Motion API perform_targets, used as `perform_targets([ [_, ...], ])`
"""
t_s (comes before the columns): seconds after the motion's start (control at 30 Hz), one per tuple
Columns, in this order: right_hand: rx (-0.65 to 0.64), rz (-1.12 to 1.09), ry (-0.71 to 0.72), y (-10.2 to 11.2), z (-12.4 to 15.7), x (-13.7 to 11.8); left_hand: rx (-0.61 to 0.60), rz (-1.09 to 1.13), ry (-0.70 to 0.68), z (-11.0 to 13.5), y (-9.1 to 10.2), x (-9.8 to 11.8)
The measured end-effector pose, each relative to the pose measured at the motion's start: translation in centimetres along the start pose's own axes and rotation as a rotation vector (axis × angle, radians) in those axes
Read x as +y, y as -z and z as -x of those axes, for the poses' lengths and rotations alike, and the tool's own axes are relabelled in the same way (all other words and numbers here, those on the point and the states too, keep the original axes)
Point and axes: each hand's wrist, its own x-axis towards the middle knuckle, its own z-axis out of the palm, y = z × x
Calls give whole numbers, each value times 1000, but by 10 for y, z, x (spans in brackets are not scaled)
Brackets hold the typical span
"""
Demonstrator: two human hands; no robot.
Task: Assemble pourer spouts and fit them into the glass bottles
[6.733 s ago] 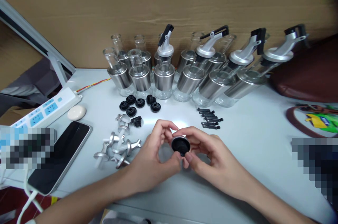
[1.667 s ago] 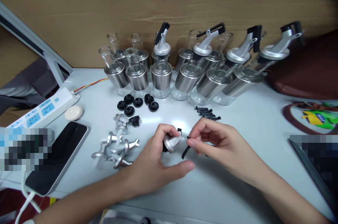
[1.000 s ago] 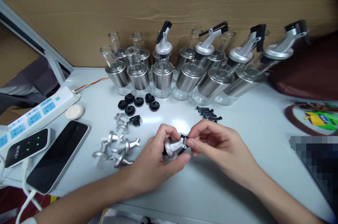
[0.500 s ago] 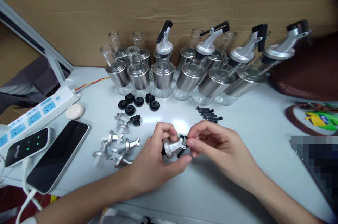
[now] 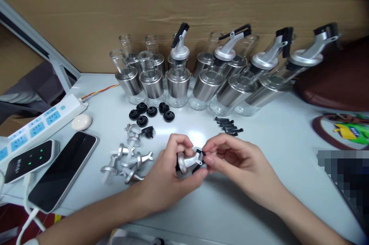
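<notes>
One spout (image 5: pixel 188 161), one lever (image 5: pixel 198 167): apart earlier, then meeting; fitting seemed begun.
Our left hand (image 5: pixel 170 175) gripped spout, right hand (image 5: pixel 240 159) pinched lever.

The left hand (image 5: pixel 168 177) is keeping its index finger (image 5: pixel 180 139) bent; the right hand (image 5: pixel 240 162) is pinching near it; both forearms (image 5: pixel 100 216) are slanting inward.

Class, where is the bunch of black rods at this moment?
In the head view, the black rods lie on the table right of centre, just beyond the right hand and in front of the bottles.
</notes>
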Motion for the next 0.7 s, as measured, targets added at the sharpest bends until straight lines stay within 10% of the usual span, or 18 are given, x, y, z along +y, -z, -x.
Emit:
perform_targets([
  [0.7, -125, -156, -120, 6, 2, 3, 0, 31, 28, 1, 0, 4],
])
